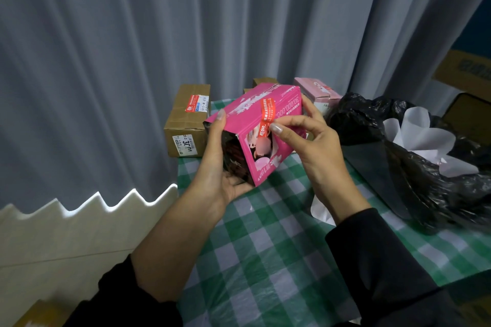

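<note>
I'm holding the pink box [239, 114] up in the air over the near part of the table, tilted, w/ its long top face slanting down toward me and its open dark end facing my L side. My L hand [220, 167] is cupping that end from below: palm under the bottom corner, fingers curling round the underside, thumb lying up along the top edge. So the L fingers are wrapping the box, not spread.

My R hand [316, 146] is coming in from the R side at the red seal strip [265, 111], which is running across the top face and folding down over the front face. My R thumb tip [276, 129] is pressing on the strip's lower end and my index finger is curling in close above it, so the gap btwn them is narrow and they're pinching at the strip. The other R fingers are bending behind the box's far side. Can't tell if the strip end is lifting off yet.

The green-white checked cloth [265, 247] is covering the table below the box. A taped brown carton [186, 119] w/ labels is sitting at the back L corner, and a pale pink box [318, 90] is standing behind my R fingers. A black bag [438, 194] w/ white paper [419, 135] inside is lying to the R, near my R wrist. A grey curtain [132, 48] is hanging behind it all.
</note>
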